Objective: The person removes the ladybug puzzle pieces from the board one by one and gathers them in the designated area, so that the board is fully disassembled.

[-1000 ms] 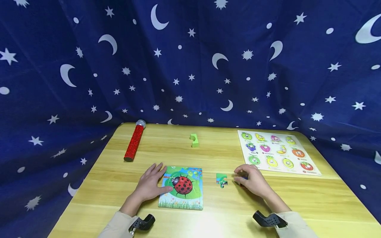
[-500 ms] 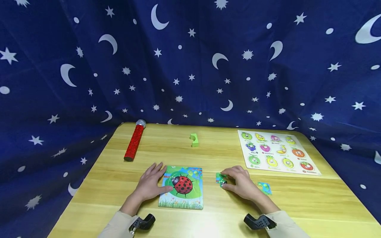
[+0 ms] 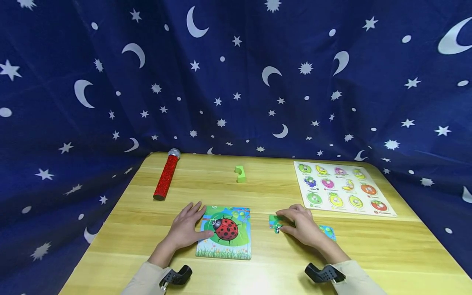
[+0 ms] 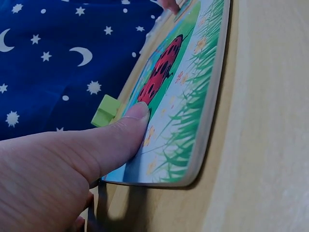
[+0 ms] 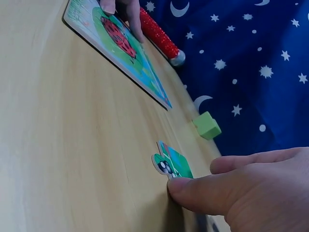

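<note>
In the head view, a ladybug jigsaw puzzle [image 3: 236,250] lies flat on the table. My left hand [image 3: 185,229] rests at its left side with fairly straight fingers; in the left wrist view the thumb [image 4: 128,130] lies on the picture beside the ladybug. To the right of the board, my right hand [image 3: 300,225] pinches a small green and blue puzzle piece [image 3: 274,221] between thumb and forefinger. The right wrist view shows the thumb [image 5: 190,189] against that piece's edge. Another blue-green puzzle piece [image 3: 328,231] lies behind this hand, partly hidden.
A fruit peg board [image 3: 304,196] lies at the back right. A light green block [image 3: 241,178] with a curved notch stands near the table's far edge. A red glittery toy microphone [image 3: 166,176] lies at the back left. A dark blue curtain [image 3: 221,73] hangs behind the table.
My right hand has moved left, off the farther puzzle piece, which now shows behind it, and onto the nearer one. My left hand and the board have not moved.
</note>
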A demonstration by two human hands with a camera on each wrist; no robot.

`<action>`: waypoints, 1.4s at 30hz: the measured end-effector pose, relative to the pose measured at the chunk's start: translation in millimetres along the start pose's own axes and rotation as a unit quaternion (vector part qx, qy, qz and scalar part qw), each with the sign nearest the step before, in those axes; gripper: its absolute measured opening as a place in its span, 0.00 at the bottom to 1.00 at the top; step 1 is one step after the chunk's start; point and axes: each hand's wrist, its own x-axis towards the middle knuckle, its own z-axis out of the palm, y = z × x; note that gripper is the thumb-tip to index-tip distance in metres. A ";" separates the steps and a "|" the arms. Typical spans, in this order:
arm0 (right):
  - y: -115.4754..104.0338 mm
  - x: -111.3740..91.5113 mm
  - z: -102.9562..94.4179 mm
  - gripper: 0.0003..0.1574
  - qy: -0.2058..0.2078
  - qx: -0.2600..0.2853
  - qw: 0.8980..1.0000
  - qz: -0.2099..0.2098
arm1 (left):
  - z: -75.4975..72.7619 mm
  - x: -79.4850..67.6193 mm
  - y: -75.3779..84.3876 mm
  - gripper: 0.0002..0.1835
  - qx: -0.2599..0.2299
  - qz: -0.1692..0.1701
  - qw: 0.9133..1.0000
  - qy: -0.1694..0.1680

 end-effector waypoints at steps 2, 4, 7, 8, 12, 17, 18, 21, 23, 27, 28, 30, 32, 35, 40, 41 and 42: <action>1.2 -1.2 -1.6 0.26 0.001 -0.001 1.000 0.001 | 0.6 0.5 -0.1 0.49 -0.001 0.001 1.000 -0.001; 1.9 -2.1 -3.2 0.26 0.000 -0.002 1.000 0.001 | 0.7 0.6 0.2 0.49 -0.003 -0.002 1.000 -0.002; 2.9 -3.3 -4.7 0.26 -0.002 -0.007 1.000 0.000 | 0.8 0.9 0.1 0.49 -0.005 -0.002 1.000 -0.001; 3.1 -3.5 -5.2 0.26 -0.003 -0.008 1.000 0.000 | 0.5 0.7 0.5 0.49 -0.005 -0.001 1.000 0.000; 4.2 -4.6 -5.9 0.26 -0.008 -0.009 1.000 0.004 | -0.1 0.5 1.8 0.49 -0.006 -0.001 1.000 -0.001; 5.5 -6.4 -6.4 0.26 -0.011 -0.005 1.000 0.007 | 0.3 -0.1 3.2 0.49 -0.005 -0.002 1.000 -0.004; 5.1 -6.4 -7.1 0.26 -0.007 -0.003 1.000 0.009 | 0.4 -0.3 3.7 0.49 -0.006 -0.002 1.000 -0.005; -3.0 -4.4 -9.8 0.25 0.018 0.007 1.000 0.021 | 0.9 -1.0 5.7 0.48 -0.006 -0.001 1.000 -0.006; -16.8 -1.3 -9.4 0.23 0.033 0.020 0.999 0.032 | 1.5 -1.6 7.6 0.48 -0.007 0.003 1.000 -0.009; -55.8 3.0 4.3 0.22 -0.010 0.045 0.999 0.026 | 3.4 -2.9 11.7 0.49 -0.009 0.008 1.000 -0.019; -65.1 3.5 10.1 0.24 -0.031 0.051 0.998 0.026 | 3.8 -3.4 12.1 0.49 -0.009 0.008 1.000 -0.021; -79.8 3.5 21.0 0.29 -0.072 0.055 0.996 0.026 | 4.4 -4.7 12.4 0.49 -0.009 0.008 1.000 -0.021; -88.6 2.4 28.8 0.33 -0.095 0.048 0.994 0.034 | 7.0 -6.9 12.7 0.48 -0.012 0.009 1.000 -0.020; -94.5 2.1 36.0 0.35 -0.098 0.038 0.993 0.044 | 8.1 -9.8 12.7 0.49 -0.015 0.011 1.000 -0.018; -95.7 1.9 40.2 0.31 -0.073 0.044 0.995 0.042 | 8.6 -15.3 19.3 0.48 -0.017 0.005 1.000 -0.006; -95.7 1.7 40.6 0.31 -0.069 0.047 0.996 0.041 | 9.6 -16.2 22.4 0.47 -0.015 0.006 1.000 0.002; -95.6 1.7 41.0 0.31 -0.065 0.050 0.996 0.041 | 10.7 -16.8 26.1 0.46 -0.015 0.008 1.000 0.012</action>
